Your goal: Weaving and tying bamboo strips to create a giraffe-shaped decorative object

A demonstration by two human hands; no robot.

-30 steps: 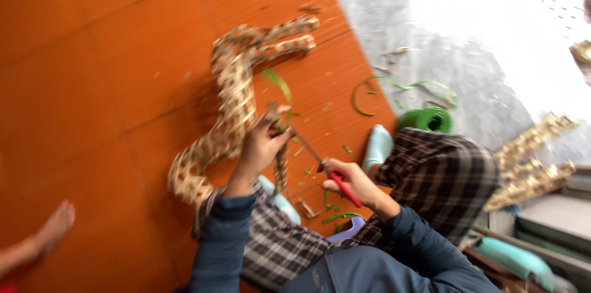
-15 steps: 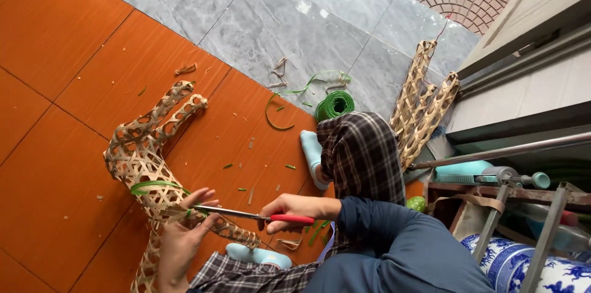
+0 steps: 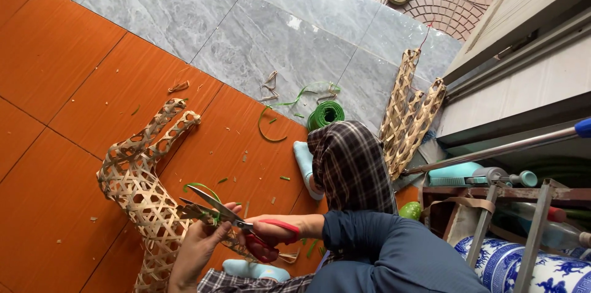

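While my left hand [image 3: 196, 250] steadies the light, springy woven bamboo frame [image 3: 138, 191] by its lattice, my right hand [image 3: 271, 239] grips red-handled scissors [image 3: 229, 218], blades parted at a green strip [image 3: 200, 187].

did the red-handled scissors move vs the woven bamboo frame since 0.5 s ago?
No clear move. The red-handled scissors, held in the right hand, lie across the woven bamboo lattice frame as before; the camera shifted, which accounts for most of the change.

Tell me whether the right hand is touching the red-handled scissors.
Touching. The head view shows the right hand with fingers through the red loops of the scissors, gripping them.
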